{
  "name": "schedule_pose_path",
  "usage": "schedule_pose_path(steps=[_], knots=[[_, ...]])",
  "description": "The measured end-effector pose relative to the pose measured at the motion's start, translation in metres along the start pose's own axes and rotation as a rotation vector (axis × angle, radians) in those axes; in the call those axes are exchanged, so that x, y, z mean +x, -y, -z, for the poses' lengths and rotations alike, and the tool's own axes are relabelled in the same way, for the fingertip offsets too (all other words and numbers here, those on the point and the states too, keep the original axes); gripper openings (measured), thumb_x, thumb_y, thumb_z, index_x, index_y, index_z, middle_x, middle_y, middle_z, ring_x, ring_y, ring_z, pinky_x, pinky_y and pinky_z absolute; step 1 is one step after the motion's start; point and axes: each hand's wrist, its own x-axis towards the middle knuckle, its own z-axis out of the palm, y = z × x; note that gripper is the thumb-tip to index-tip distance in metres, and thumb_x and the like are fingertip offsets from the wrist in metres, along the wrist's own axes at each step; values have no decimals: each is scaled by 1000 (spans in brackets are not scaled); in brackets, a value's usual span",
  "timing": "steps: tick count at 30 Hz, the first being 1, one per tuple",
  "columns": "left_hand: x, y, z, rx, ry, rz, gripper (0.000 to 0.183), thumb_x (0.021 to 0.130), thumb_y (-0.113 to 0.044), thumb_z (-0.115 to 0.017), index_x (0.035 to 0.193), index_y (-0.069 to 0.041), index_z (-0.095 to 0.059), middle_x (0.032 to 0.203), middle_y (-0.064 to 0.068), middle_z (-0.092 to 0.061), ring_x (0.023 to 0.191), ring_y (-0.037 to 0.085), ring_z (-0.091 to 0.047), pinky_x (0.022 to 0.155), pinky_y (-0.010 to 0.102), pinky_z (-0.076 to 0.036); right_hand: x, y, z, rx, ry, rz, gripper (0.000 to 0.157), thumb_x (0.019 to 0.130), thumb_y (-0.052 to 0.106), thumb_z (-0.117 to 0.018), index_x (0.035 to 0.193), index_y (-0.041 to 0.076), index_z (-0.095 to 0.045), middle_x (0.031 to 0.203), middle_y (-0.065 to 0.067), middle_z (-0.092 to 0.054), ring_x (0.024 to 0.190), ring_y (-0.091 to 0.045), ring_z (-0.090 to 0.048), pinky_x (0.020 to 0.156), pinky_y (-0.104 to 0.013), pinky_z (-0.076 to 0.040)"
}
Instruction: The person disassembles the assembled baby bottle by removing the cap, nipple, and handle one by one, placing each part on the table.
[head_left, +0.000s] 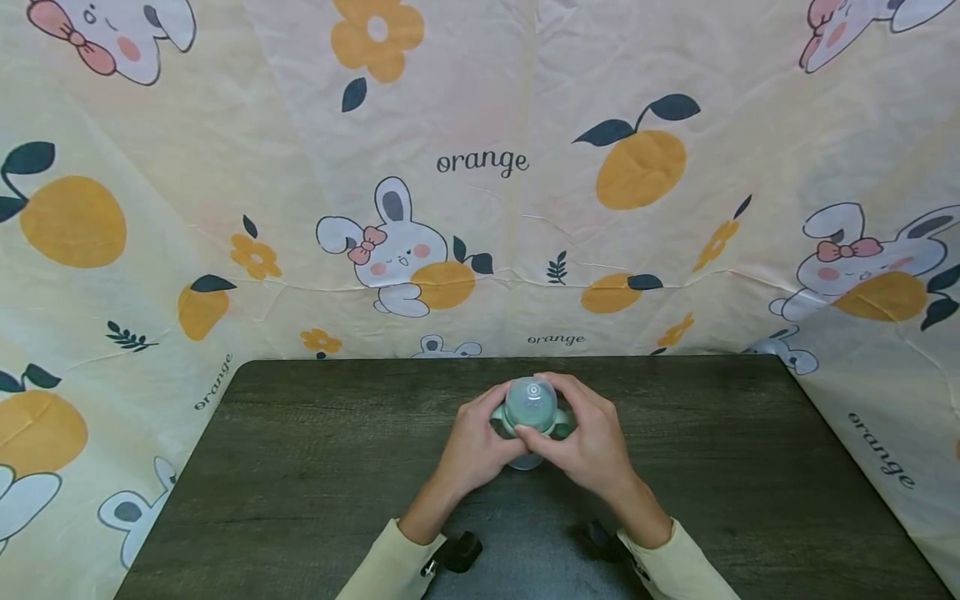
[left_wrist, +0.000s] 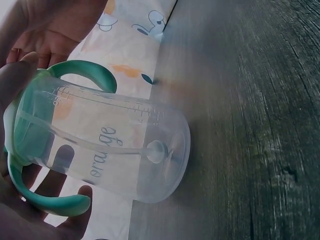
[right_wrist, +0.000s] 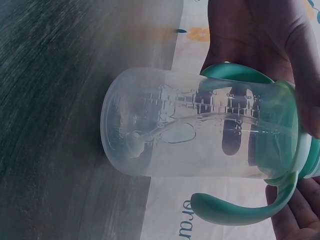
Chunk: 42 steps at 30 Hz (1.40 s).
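A clear sippy bottle with two mint-green handles and a domed see-through lid is held upright over the table. My left hand grips it from the left around the collar and handle. From the other side my right hand grips the collar and lid, its thumb across the front. In the left wrist view, a weighted straw runs down inside the transparent body, and one curved handle lies by the fingers. Measuring marks show on the body in the right wrist view. Its base is right at the tabletop.
The dark wood-grain table spreads around the hands. Behind and beside it hangs a pale cloth printed with oranges, rabbits and flowers. Black wrist devices sit at both cuffs of the light yellow sleeves.
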Motion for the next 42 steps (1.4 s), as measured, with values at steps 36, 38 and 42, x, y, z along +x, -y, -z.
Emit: schedule_pose_path(steps=[36,38,42], knots=[[-3,0,-3,11,-11,-13,66,87,-13,-93,147,-3,-67,135,13,-74,118,29,-73,99,54,-58,1,2,2,-6,6,16,59,80,16,-97,133,9,-73,122,-3,-76,101,-21,-75,77,-47,-64],[-2,0,-3,2,-12,-13,66,87,-13,-93,147,-4,-67,135,12,-74,119,29,-73,99,55,-58,1,2,2,-3,6,14,59,80,16,-97,134,9,-73,122,-3,-76,101,-21,-75,77,-47,-64],[-2,1,-3,-2,-17,-16,65,87,-13,-94,146,-4,-68,135,12,-75,119,28,-73,99,55,-58,1,2,1,-2,0,16,59,80,16,-97,134,10,-73,122,-3,-76,101,-21,-75,77,-47,-64]])
